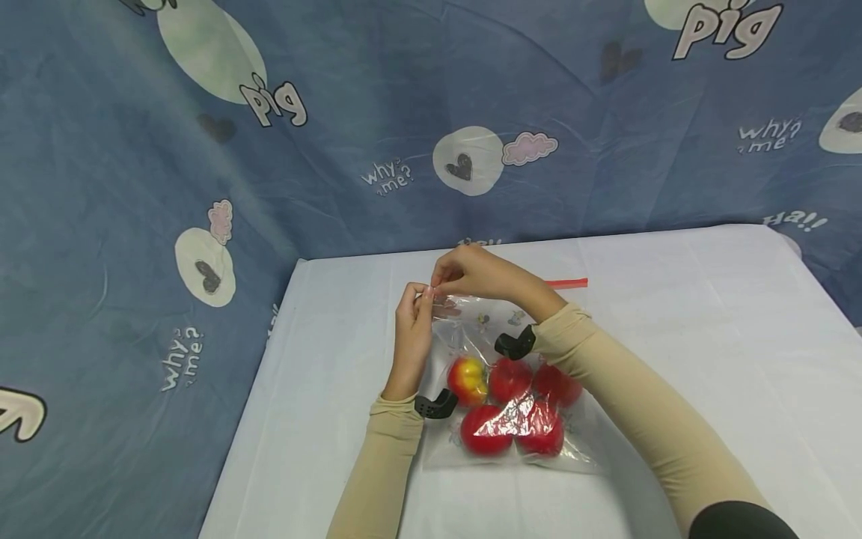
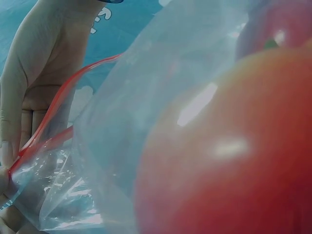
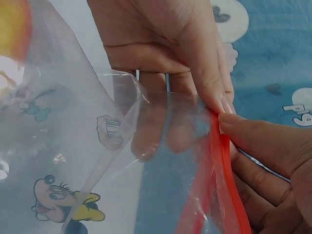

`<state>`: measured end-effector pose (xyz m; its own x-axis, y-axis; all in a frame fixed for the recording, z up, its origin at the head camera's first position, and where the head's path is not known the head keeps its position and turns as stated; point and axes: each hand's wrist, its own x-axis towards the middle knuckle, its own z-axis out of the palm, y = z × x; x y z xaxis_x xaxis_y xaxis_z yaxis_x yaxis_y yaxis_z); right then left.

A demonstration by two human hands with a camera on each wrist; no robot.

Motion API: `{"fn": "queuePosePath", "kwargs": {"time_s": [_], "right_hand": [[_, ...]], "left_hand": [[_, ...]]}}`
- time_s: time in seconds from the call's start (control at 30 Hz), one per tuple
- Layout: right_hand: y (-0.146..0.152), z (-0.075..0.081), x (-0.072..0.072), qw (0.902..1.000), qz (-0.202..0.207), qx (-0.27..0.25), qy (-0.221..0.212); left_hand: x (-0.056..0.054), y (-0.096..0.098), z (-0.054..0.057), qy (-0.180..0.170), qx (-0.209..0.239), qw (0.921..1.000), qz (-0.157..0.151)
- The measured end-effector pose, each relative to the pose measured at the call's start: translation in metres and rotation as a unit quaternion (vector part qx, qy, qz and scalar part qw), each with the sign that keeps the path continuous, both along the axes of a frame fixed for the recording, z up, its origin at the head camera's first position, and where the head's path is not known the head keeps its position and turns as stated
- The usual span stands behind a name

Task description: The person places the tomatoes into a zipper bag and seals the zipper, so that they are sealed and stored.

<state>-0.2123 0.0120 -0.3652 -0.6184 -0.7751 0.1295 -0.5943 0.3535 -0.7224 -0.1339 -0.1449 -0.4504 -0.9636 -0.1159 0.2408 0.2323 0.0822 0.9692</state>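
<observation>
A clear zip bag (image 1: 485,322) printed with small cartoon figures lies on the white table and holds several red fruits (image 1: 486,430), one of them part yellow (image 1: 467,379). Its red zip strip (image 3: 226,170) runs along the top edge. At the bag's top left corner, my left hand (image 1: 412,329) pinches the strip's end between thumb and finger. Right beside it, my right hand (image 1: 481,273) pinches the same corner, its forearm crossing over the bag. In the left wrist view the strip's two sides stand apart past the pinched corner.
The white-covered table (image 1: 687,314) spreads out around the bag. Behind it and on the left hangs a blue printed cloth (image 1: 377,105). Black wrist mounts (image 1: 436,404) sit close over the bag.
</observation>
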Motion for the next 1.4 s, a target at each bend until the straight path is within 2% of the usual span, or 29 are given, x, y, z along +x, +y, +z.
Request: {"fn": "queuePosePath", "kwargs": {"time_s": [0.3, 0.57, 1.1, 1.4], "right_hand": [[0.001, 0.0, -0.001, 0.9999, 0.002, 0.012, -0.001], [0.004, 0.0, -0.001, 0.9999, 0.002, 0.012, -0.005], [0.01, -0.002, -0.001, 0.9997, -0.006, 0.024, -0.002], [0.015, -0.003, -0.002, 0.9998, -0.002, 0.021, 0.002]], "left_hand": [[0.002, 0.0, -0.001, 0.002, 0.01, 0.9999, -0.003], [0.001, 0.0, -0.001, 0.001, -0.006, 1.0, 0.007], [0.002, -0.001, -0.001, -0.007, -0.015, 0.9999, 0.003], [0.002, -0.003, -0.002, -0.009, -0.023, 0.9996, 0.012]]}}
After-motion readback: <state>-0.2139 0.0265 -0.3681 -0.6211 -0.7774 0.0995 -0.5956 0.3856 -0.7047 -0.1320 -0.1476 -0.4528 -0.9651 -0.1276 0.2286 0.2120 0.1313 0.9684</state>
